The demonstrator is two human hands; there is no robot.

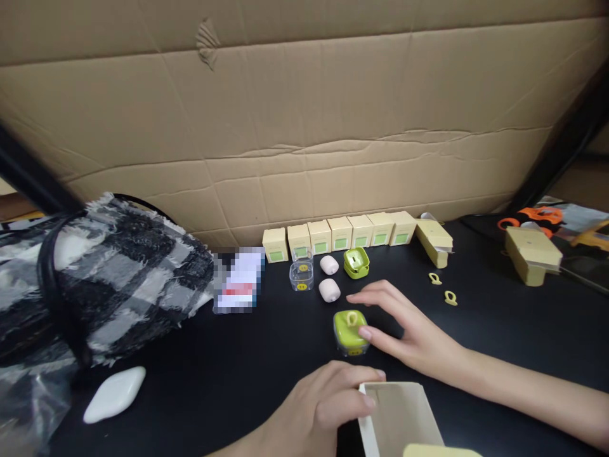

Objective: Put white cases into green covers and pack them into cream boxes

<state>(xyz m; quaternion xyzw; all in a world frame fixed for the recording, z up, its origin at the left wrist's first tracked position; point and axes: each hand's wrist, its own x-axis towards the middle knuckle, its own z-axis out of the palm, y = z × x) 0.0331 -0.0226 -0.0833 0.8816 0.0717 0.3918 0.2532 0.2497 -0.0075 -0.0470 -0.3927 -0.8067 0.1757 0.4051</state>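
Observation:
My left hand [328,406] pinches the rim of an open pale-yellow cardboard box [402,416] at the bottom of the view, whose visible inside is bare. My right hand [404,324] reaches in from the right with thumb and fingers apart. Its thumb tip is at the edge of a small case with a green lid [351,327] and a clear lower part; a yellow loop is on the lid. Beyond it are two pale rounded pieces [329,290], a clear container [301,275] and a green tray-like part [356,263].
Several small yellow boxes [340,233] stand in a row against a cardboard wall [333,95]. Opened boxes [434,240] and two yellow loops [434,278] lie at the right. A checked fabric bag [143,273] and a white rounded object [115,395] are at the left.

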